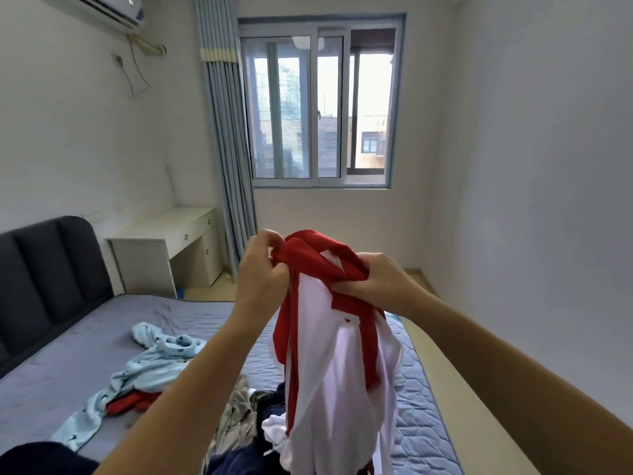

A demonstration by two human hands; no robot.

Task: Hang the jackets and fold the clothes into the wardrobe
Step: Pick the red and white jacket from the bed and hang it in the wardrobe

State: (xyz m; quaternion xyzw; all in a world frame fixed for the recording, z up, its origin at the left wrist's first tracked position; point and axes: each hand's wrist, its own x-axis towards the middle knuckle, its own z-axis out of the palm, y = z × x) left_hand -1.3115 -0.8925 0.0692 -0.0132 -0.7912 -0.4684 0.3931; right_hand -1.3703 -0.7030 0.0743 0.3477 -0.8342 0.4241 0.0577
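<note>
Left hand (pixel 263 269) and right hand (pixel 380 282) pinch a red-and-white garment (pixel 342 354) over the clothes-strewn grey bed (pixel 68 365), window (pixel 318 108) beyond

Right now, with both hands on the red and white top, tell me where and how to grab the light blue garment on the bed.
I'd pinch the light blue garment at its bunched upper end, coming from above with the left hand, nearer that side, once it frees the red and white top. Elsewhere it lies flat on the bed, against a red piece.
</note>
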